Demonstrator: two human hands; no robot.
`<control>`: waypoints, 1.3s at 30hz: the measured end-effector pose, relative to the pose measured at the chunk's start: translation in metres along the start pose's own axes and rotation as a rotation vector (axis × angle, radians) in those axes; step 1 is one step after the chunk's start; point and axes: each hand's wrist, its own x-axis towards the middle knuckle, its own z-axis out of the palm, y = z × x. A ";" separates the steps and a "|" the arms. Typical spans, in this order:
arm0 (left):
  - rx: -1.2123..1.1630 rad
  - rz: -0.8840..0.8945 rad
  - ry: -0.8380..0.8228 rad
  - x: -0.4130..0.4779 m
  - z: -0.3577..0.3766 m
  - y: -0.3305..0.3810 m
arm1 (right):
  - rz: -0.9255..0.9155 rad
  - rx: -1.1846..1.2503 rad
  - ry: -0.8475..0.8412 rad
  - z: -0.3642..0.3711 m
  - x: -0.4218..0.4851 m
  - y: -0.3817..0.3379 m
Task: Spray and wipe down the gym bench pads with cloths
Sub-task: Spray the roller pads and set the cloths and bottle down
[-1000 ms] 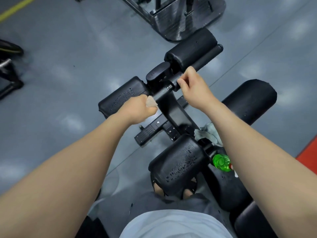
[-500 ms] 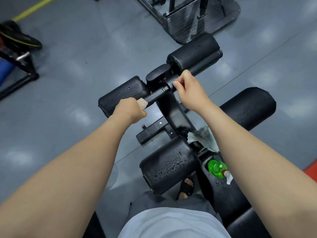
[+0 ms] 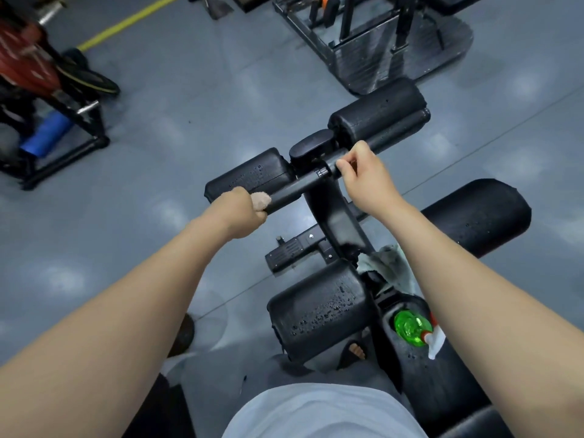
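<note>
- pads: four black ones show on the frame. the near pad (image 3: 319,311) at lower centre and the left roller (image 3: 252,178) beyond it carry water droplets. the far roller (image 3: 376,113) sits at upper right. the right pad (image 3: 474,216) lies past the right forearm, faintly speckled.
- bar (image 3: 297,188): black tube running slantwise in front of both rollers.
- left hand (image 3: 235,213): fist clamped over the bar's left end, with a tan cloth (image 3: 260,199) bunched between thumb and tube.
- right hand (image 3: 363,175): fingers curled down onto the bar just right of its collar, gripping it, well apart from the left hand.
- grey cloth (image 3: 392,267): crumpled on the frame just beyond the near pad, partly hidden by the right forearm.
- bottle (image 3: 409,328): green, lying on the surface (image 3: 458,390) beside the near pad, with its white-and-red nozzle toward the right arm.
- floor (image 3: 158,121): grey, with a yellow line (image 3: 126,22) at upper left, a rack (image 3: 98,124) with red plates at left, and a metal platform (image 3: 395,64) at top.
</note>
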 end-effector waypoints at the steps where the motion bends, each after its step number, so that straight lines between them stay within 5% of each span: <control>1: -0.096 -0.004 0.035 -0.006 -0.005 0.004 | 0.019 0.012 0.006 0.000 -0.001 -0.001; 5: -0.461 0.075 0.067 -0.030 -0.028 0.035 | 0.097 0.134 0.066 -0.001 -0.008 -0.011; 10: -0.945 0.283 -0.282 -0.040 -0.034 0.070 | 0.119 0.449 -0.129 -0.011 -0.026 -0.025; 19: -1.028 0.299 -0.385 -0.032 -0.022 0.096 | 0.011 0.438 -0.163 -0.053 -0.049 -0.003; 29: -0.940 0.324 -0.285 -0.010 -0.017 0.132 | 0.336 0.670 -0.087 -0.077 -0.056 0.026; 39: -0.774 0.339 0.229 0.039 -0.035 0.177 | 0.408 0.768 0.065 -0.062 -0.032 0.043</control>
